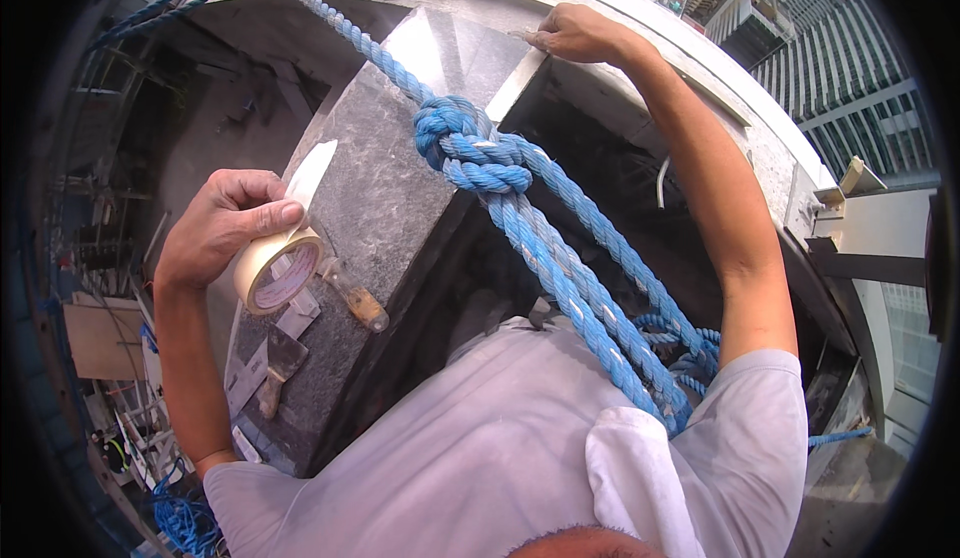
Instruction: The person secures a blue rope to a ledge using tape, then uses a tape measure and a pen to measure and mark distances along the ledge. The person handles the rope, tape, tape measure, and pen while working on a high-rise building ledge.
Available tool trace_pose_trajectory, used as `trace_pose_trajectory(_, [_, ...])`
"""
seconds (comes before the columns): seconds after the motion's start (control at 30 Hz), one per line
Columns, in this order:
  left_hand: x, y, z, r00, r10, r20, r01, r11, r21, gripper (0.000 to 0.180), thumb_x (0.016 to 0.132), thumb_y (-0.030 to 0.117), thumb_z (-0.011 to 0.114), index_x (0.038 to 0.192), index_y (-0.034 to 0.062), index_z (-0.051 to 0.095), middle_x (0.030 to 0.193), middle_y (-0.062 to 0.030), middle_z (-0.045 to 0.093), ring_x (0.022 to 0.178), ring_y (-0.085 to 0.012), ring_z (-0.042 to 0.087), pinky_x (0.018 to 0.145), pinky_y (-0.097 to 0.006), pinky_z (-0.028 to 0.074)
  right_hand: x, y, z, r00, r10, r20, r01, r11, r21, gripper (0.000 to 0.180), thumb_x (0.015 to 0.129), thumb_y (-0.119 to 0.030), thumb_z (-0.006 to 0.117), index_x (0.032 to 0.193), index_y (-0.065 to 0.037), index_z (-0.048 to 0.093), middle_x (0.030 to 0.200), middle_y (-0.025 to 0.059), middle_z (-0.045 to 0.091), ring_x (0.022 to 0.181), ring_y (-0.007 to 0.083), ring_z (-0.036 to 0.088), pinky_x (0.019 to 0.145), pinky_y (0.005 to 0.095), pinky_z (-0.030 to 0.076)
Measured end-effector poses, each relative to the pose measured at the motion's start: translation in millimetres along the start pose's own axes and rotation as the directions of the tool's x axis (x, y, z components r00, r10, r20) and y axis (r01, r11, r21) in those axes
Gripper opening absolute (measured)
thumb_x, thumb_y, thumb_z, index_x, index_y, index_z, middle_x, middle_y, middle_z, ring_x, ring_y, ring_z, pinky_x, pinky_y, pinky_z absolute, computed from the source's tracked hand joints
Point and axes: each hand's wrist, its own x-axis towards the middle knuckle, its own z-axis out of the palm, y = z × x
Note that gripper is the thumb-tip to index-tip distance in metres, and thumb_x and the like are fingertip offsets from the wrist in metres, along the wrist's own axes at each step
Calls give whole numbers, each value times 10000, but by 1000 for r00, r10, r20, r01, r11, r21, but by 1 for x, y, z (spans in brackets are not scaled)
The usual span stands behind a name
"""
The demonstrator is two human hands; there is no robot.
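Note:
My left hand (225,226) grips a roll of cream masking tape (275,270), with a loose strip (310,173) pulled up from it over the dark granite slab (385,188). My right hand (575,35) reaches far forward and presses its fingers on the top edge of the same slab, holding nothing. A thick blue rope (560,248) with a big knot (470,148) runs from the upper left down across the slab to my chest.
Two putty knives with wooden handles (352,300) (280,363) lie on the slab near the tape roll. A curved metal ledge (700,68) runs behind the slab. High-rise buildings (850,68) stand far below at the right, and scaffolding (110,218) at the left.

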Motion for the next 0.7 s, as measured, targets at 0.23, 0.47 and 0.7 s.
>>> trace_pose_trajectory(0.23, [-8,-3,14,965,98,-243,-123,988,-92,268,1062,277,775,1148,24,760,921,-43,772,791,-62,713,714,-221,561,-1,2,-15,972,5,-233,26,991,129,536,1091,-459,660,1202,44,805,1040,249,812,969,360,777,901,451,587])
trace_pose_trajectory(0.47, [-7,19,31,912,371,-174,-366,929,60,265,1066,310,777,1146,59,796,925,-39,763,780,-48,683,709,-238,552,-66,-138,-79,947,-279,-160,312,681,662,768,1092,-605,633,1625,-62,525,1371,188,732,1314,284,671,1077,456,549])
trace_pose_trajectory(0.7, [-15,42,69,889,459,-13,-454,883,116,343,1055,370,788,1187,53,802,937,-47,763,845,-83,680,764,-252,539,-111,-200,-79,870,-379,-316,493,659,568,493,991,-492,825,1216,-53,834,1100,128,820,1025,231,775,890,371,601])
